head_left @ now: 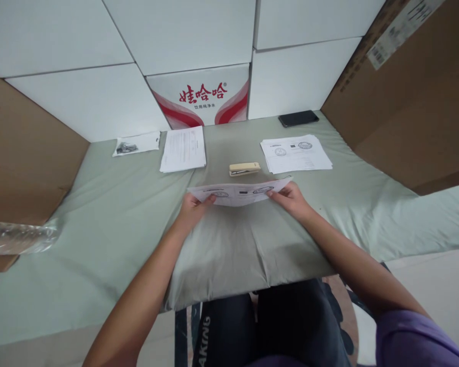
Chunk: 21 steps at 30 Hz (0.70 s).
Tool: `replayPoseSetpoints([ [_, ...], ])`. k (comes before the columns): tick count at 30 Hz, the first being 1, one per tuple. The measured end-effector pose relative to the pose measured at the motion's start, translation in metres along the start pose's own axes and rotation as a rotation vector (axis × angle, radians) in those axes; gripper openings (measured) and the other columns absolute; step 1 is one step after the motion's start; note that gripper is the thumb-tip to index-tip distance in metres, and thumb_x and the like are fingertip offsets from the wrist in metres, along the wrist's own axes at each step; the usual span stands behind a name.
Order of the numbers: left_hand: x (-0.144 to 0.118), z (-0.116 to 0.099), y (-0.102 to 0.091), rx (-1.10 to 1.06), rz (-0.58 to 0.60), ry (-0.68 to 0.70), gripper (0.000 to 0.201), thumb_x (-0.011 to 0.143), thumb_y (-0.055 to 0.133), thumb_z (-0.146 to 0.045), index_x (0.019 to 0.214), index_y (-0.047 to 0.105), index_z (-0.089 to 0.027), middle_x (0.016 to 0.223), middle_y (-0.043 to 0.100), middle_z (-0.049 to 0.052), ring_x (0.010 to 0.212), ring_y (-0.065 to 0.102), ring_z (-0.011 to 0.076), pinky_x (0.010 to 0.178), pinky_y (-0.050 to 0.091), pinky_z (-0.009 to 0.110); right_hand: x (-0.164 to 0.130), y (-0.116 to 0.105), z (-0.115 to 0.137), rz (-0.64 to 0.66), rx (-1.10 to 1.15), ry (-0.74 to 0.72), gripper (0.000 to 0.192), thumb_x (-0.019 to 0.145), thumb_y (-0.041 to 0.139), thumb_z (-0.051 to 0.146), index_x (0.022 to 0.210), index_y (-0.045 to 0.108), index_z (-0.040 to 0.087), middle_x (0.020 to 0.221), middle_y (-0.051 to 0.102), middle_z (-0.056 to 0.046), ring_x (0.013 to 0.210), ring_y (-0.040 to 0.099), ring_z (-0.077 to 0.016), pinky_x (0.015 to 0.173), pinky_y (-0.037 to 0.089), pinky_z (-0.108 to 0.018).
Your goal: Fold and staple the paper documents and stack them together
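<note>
Fingers of the left hand (193, 208) pinch the left end of a printed sheet (240, 192), and fingers of the right hand (290, 200) pinch its right end; both forearms reach forward over the counter (229, 244), holding the sheet just above its green cloth; behind stands a white Wahaha water carton (202, 97), shut, contents hidden; beyond the sheet lie a stack of stamped papers (296, 154) at right, a paper stack (183, 149) at left, a beige stapler (245, 168) between them, and a black phone (298, 118); a clear plastic bottle (19, 237) lies far left.
</note>
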<state>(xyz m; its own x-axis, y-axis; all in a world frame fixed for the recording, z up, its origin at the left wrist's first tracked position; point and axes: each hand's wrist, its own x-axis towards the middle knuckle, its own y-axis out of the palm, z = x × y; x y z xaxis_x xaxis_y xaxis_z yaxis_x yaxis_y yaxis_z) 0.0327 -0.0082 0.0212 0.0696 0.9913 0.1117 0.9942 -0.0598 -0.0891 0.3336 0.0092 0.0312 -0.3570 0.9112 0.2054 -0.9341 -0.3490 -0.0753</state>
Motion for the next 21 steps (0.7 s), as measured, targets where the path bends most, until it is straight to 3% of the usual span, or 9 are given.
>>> replayPoseSetpoints([
  [5, 0.004, 0.005, 0.004, 0.029, 0.023, 0.028, 0.053, 0.074, 0.079, -0.063, 0.102, 0.079, -0.018, 0.105, 0.080, 0.012, 0.107, 0.074, 0.0299, 0.102, 0.056, 0.046, 0.002, -0.006, -0.004, 0.120, -0.070, -0.079, 0.035, 0.090, 0.070, 0.050, 0.106, 0.080, 0.021, 0.112, 0.078, -0.009, 0.107, 0.073, -0.0248, 0.103, 0.055, -0.042],
  [10, 0.004, 0.010, 0.004, 0.069, -0.004, 0.053, 0.056, 0.078, 0.074, -0.064, 0.110, 0.077, -0.018, 0.118, 0.077, 0.013, 0.113, 0.071, 0.0296, 0.104, 0.055, 0.047, 0.001, -0.011, -0.009, 0.044, -0.213, -0.132, 0.034, 0.095, 0.065, 0.047, 0.112, 0.079, 0.022, 0.113, 0.078, -0.008, 0.105, 0.074, -0.0245, 0.099, 0.057, -0.041],
  [15, 0.008, 0.019, -0.006, 0.145, 0.067, 0.042, 0.062, 0.082, 0.069, -0.067, 0.115, 0.075, -0.015, 0.115, 0.077, 0.016, 0.111, 0.071, 0.0311, 0.101, 0.056, 0.049, 0.001, -0.015, -0.008, 0.009, -0.299, -0.142, 0.036, 0.095, 0.063, 0.049, 0.113, 0.078, 0.021, 0.114, 0.077, -0.009, 0.106, 0.073, -0.0258, 0.098, 0.057, -0.042],
  [21, 0.013, 0.011, -0.026, 0.533, 0.185, 0.254, 0.029, 0.086, 0.072, -0.046, 0.101, 0.079, -0.023, 0.111, 0.077, 0.010, 0.107, 0.070, 0.0279, 0.102, 0.051, 0.048, 0.003, -0.023, -0.008, 0.069, -0.380, -0.178, 0.031, 0.091, 0.069, 0.045, 0.108, 0.077, 0.021, 0.112, 0.077, -0.008, 0.107, 0.071, -0.0265, 0.098, 0.057, -0.042],
])
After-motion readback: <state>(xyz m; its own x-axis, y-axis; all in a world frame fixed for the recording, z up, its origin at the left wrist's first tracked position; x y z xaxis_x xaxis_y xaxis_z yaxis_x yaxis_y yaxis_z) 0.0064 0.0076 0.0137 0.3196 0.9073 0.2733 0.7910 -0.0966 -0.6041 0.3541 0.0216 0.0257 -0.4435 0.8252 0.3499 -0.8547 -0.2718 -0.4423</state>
